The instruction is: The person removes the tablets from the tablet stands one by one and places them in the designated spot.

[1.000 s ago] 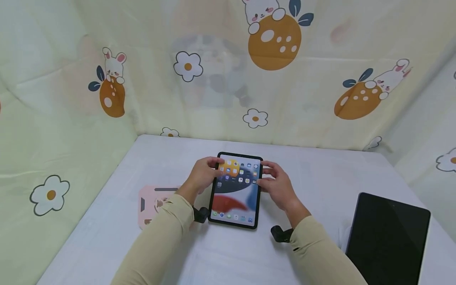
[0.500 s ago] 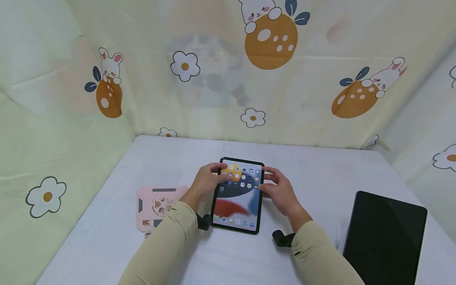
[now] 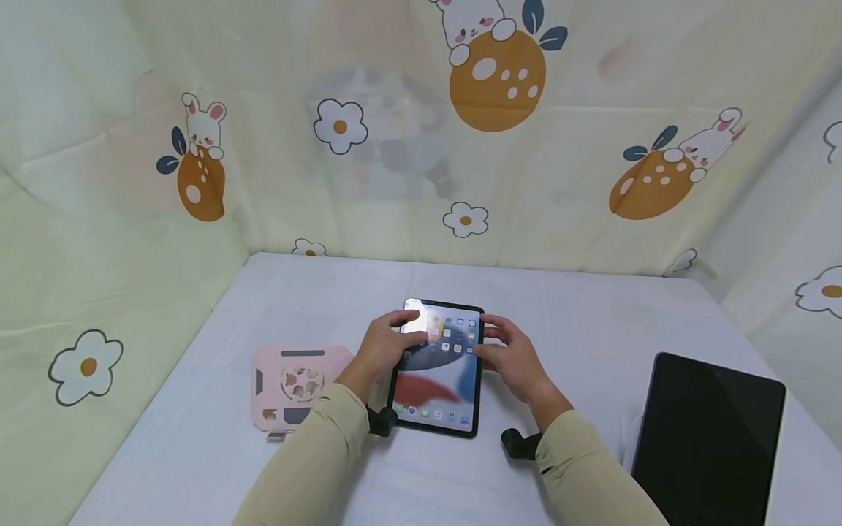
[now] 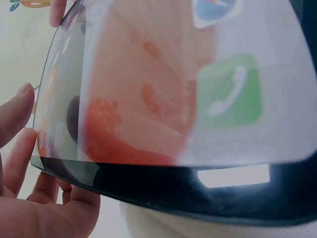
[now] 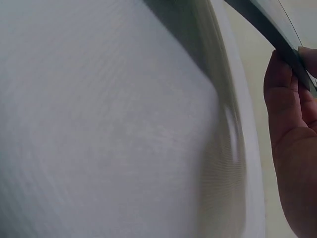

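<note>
Hands: left hand (image 3: 379, 348) and right hand (image 3: 517, 359) both pinching the lit tablet (image 3: 434, 372), at its 10 and 2 o'clock edges. Patterned cloth (image 3: 559, 161) borders the worktop (image 3: 566, 307) at 12 o'clock; gap between that edge and the tablet. Dark tablet (image 3: 710, 431) at 4 o'clock, well apart, cut off at frame bottom. Lit tablet sits mid-worktop: black bezel, icons up top, dock row at 6 o'clock, glare at its 11 o'clock corner. Pink panel (image 3: 270, 380) at 9 o'clock: round lattice cutout, grey inserts, partly behind the left sleeve (image 3: 309, 446).
</note>
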`<action>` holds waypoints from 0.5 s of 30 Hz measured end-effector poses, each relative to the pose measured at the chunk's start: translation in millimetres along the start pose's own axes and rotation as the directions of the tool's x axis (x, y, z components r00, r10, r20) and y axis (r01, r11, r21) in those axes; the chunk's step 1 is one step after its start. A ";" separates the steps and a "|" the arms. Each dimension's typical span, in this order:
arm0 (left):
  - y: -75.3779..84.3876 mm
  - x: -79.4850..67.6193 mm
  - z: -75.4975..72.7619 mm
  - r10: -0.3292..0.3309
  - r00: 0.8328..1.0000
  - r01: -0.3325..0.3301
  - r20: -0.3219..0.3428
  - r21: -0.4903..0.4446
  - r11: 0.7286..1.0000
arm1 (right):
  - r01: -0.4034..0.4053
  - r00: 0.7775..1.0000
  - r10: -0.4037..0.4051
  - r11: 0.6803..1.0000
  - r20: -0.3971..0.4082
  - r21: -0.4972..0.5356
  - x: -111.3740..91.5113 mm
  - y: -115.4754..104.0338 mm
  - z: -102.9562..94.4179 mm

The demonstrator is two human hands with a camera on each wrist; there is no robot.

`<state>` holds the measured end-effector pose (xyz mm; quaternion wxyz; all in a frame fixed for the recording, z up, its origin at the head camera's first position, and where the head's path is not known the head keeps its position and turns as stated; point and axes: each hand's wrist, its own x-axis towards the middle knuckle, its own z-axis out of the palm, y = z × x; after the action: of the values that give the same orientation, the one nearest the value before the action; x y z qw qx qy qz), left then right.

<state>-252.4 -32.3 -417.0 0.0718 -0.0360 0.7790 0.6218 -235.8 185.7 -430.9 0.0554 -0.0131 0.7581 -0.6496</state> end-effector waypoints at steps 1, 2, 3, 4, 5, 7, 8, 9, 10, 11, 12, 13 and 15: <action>-1.2 0.0 0.1 0.011 1.000 -0.011 0.000 0.024 1.000 | -0.006 1.000 0.006 1.000 0.002 -0.008 0.0 0.8 0.1; -2.6 0.0 0.2 0.022 1.000 -0.022 0.001 0.045 0.999 | -0.009 1.000 0.009 1.000 0.007 -0.016 0.0 1.6 0.4; -3.8 -0.2 0.3 0.021 1.000 -0.021 0.006 0.058 0.998 | -0.016 1.000 0.016 1.000 0.006 -0.022 0.1 2.7 0.7; -4.7 -0.7 0.2 0.016 1.000 -0.016 0.013 0.069 0.997 | -0.023 1.000 0.023 0.999 0.006 -0.032 0.3 3.5 1.0; -5.4 -1.2 0.1 0.010 1.000 -0.012 0.020 0.077 0.997 | -0.028 1.000 0.029 0.999 0.007 -0.038 0.4 4.2 1.4; -6.5 -2.4 -0.2 -0.020 0.999 0.017 0.040 0.072 0.997 | -0.031 0.999 0.032 0.999 0.007 -0.043 0.9 5.7 1.9; -6.6 -3.3 -0.3 -0.039 0.998 0.035 0.048 0.066 0.997 | -0.031 0.999 0.032 0.999 0.005 -0.044 1.0 6.2 2.2; -6.4 -4.2 -0.4 -0.060 0.997 0.056 0.055 0.063 0.996 | -0.034 0.999 0.034 0.998 0.000 -0.049 1.2 6.6 2.4; -6.2 -4.7 -0.4 -0.065 0.996 0.061 0.057 0.067 0.996 | -0.030 1.000 0.030 0.998 -0.001 -0.057 1.0 6.7 2.4; -6.2 -5.0 -0.3 -0.070 0.996 0.066 0.056 0.072 0.995 | -0.031 1.000 0.031 0.998 -0.004 -0.062 1.2 7.1 2.5; -6.3 -5.2 -0.1 -0.078 0.995 0.074 0.058 0.071 0.995 | -0.031 0.999 0.031 0.997 -0.007 -0.070 1.2 7.2 2.5; -6.3 -5.6 0.1 -0.079 0.995 0.075 0.054 0.073 0.994 | -0.032 0.999 0.032 0.996 -0.009 -0.078 1.3 7.2 2.5; -7.0 -5.9 0.4 -0.074 0.996 0.071 0.045 0.084 0.994 | -0.039 0.999 0.038 0.995 -0.013 -0.089 1.3 7.3 2.4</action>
<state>-245.6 -33.6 -423.0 0.1146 -0.0463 0.8001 0.5870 -236.5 184.4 -438.6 0.0630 0.0026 0.7869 -0.6139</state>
